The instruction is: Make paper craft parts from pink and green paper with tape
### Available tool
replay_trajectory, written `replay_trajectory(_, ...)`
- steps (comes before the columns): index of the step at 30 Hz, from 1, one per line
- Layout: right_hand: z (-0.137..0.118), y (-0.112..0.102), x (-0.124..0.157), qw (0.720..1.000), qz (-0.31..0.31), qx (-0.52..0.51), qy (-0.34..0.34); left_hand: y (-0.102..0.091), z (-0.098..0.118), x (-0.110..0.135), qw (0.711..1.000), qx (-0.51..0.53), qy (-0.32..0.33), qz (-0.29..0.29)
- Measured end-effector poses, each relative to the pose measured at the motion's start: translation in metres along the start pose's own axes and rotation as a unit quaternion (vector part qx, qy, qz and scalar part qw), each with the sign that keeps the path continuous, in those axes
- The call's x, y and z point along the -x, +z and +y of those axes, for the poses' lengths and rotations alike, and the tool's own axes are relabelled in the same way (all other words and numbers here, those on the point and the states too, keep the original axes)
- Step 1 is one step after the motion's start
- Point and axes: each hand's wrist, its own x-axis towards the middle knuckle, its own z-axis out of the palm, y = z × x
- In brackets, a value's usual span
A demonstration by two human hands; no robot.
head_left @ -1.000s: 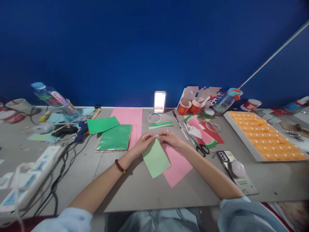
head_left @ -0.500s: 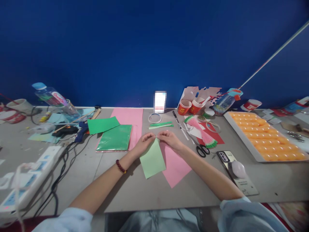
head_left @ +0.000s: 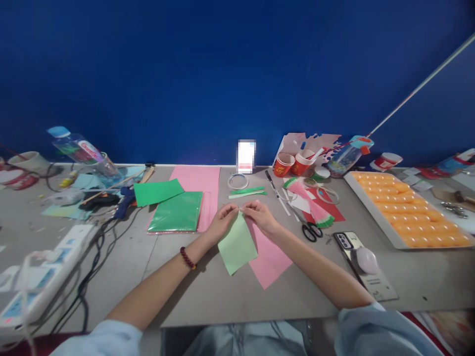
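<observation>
My left hand point(head_left: 222, 221) and my right hand point(head_left: 259, 215) meet at the middle of the grey table point(head_left: 230, 291). Both pinch the far edge of a light green paper sheet point(head_left: 237, 244), fingers closed on it. The sheet hangs toward me and lies partly over a pink paper sheet point(head_left: 269, 254). A dark bead bracelet point(head_left: 187, 257) sits on my left wrist.
Dark green sheets point(head_left: 174, 210) and a long pink sheet point(head_left: 198, 180) lie to the left. Scissors point(head_left: 310, 230), a phone point(head_left: 349, 243), red cups point(head_left: 291, 163), a tape ring point(head_left: 238, 181) and a tray of orange balls point(head_left: 408, 207) are right. A power strip point(head_left: 40, 277) with cables is left.
The light green sheet swung a little left and back while both hands kept pinching its far edge. The hands stayed in nearly the same place.
</observation>
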Motion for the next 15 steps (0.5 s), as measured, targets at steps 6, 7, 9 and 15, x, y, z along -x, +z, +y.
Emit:
replay_trajectory(6,-0.0056,0.0000,0.0008,1.000,-0.010,-0.010,0.019,-0.0014,-0.0030,-0.0019,0.999,0.037,-0.014,0.012)
replay_trajectory(7,-0.0066,-0.0003,0.0009,0.999,-0.016,-0.015,0.025,-0.0016,-0.0031,-0.0021,0.999,0.042,-0.018,0.010)
replay_trajectory(9,-0.0086,-0.0010,0.0014,0.998,-0.029,-0.029,0.037,-0.0017,-0.0025,-0.0021,0.998,0.051,-0.024,0.007)
replay_trajectory(15,-0.0087,-0.0034,0.0007,0.997,-0.025,-0.035,0.058,-0.0002,0.0029,0.0007,0.996,0.070,-0.060,-0.016)
